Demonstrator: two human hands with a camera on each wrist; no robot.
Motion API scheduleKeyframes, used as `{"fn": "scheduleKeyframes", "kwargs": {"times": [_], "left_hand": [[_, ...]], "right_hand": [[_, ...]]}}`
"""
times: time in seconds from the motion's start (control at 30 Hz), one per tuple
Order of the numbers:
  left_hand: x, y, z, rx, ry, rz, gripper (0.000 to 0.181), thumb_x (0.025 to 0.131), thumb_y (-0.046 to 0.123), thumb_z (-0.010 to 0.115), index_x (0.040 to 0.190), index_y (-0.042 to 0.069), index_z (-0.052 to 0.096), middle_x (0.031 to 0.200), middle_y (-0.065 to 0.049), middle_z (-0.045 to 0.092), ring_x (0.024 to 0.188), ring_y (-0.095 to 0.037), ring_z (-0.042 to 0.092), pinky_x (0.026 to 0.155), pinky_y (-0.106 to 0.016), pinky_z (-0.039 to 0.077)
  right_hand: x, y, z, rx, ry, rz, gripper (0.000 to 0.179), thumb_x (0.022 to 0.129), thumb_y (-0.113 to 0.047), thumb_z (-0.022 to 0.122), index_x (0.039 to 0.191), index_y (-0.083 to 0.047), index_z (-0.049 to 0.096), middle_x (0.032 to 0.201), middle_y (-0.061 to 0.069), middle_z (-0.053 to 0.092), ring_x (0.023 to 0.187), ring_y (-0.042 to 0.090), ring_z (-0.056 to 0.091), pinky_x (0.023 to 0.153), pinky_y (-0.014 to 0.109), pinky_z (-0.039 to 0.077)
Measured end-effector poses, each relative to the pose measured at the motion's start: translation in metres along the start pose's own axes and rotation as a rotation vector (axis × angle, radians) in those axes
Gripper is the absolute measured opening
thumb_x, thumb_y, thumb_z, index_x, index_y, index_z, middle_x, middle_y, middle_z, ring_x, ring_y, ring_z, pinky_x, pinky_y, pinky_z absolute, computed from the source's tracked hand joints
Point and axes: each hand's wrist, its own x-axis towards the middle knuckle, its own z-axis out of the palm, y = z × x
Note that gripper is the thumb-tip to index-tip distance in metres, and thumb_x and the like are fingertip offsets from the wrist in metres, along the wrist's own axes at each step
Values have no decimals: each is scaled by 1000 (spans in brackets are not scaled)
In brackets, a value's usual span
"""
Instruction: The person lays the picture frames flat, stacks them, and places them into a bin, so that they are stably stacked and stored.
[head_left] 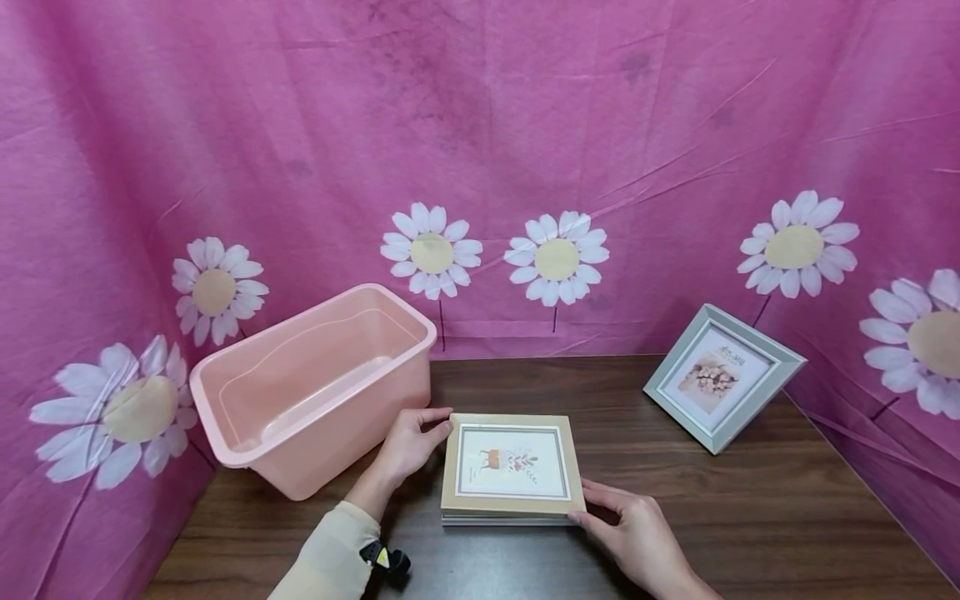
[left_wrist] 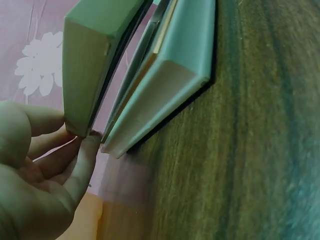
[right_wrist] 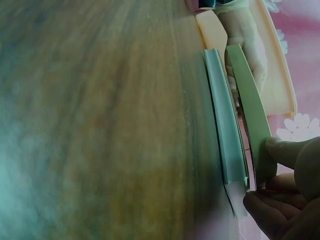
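Observation:
A yellowish-beige picture frame (head_left: 513, 462) with a deer-and-plant print faces up at the table's middle. My left hand (head_left: 411, 446) pinches it at its left end, thumb above and fingers below. At the opposite end, my right hand (head_left: 633, 529) grips the near right corner between thumb and fingers. Under it a second picture frame (head_left: 510, 522), pale at the edge, lies flat on the wood, its face mostly hidden. Both wrist views show a narrow gap between the upper frame (left_wrist: 85, 65) and the lower frame (right_wrist: 225, 125).
A pink plastic bin (head_left: 367, 408) stands at the left, close beside my left hand. On the right a grey-green picture frame (head_left: 723, 379) with a flower print leans back upright. A pink cloth (head_left: 487, 125) with white daisies hangs behind the brown wooden table (head_left: 825, 517).

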Motion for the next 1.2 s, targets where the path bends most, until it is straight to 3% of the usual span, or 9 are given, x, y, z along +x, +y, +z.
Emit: {"fn": "scheduleKeyframes", "kwargs": {"times": [0.5, 0.67, 0.77, 0.93, 1.2], "left_hand": [[-2, -3, 1, 67, -8, 11, 31, 102, 9, 70, 128, -6, 75, 127, -17, 79, 128, -34, 67, 114, -57, 51], [-2, -4, 1, 95, -18, 13, 31, 102, 10, 70, 129, -5, 75, 128, -17, 78, 130, -35, 67, 115, -58, 50], [-1, -6, 0, 114, -22, 20, 31, 101, 9, 70, 128, -5, 75, 128, -17, 78, 131, -36, 66, 115, -59, 50], [0, -7, -1, 125, -25, 20, 29, 102, 9, 70, 127, -3, 76, 127, -16, 78, 127, -35, 67, 113, -59, 51], [0, -7, 0, 136, -21, 13, 28, 101, 11, 71, 126, -2, 77, 125, -14, 79, 123, -32, 68, 110, -53, 53]], "right_hand": [[0, -1, 1, 19, -49, 80, 25, 78, -19, 97, 101, -24, 87, 112, -5, 84, 103, 8, 78, 89, -1, 45], [2, -2, 0, 22, -77, 126, 26, 78, -18, 97, 102, -26, 86, 113, -6, 84, 104, 8, 78, 89, 20, 60], [3, -4, -1, 29, -105, 166, 27, 80, -19, 96, 104, -26, 85, 114, -6, 83, 106, 9, 77, 90, 29, 63], [4, -4, -2, 33, -133, 222, 30, 81, -20, 96, 108, -25, 85, 114, -7, 83, 106, 8, 76, 91, 28, 62], [5, -3, -2, 33, -122, 222, 30, 81, -19, 96, 109, -22, 85, 109, -8, 83, 101, 4, 75, 87, 26, 62]]}}
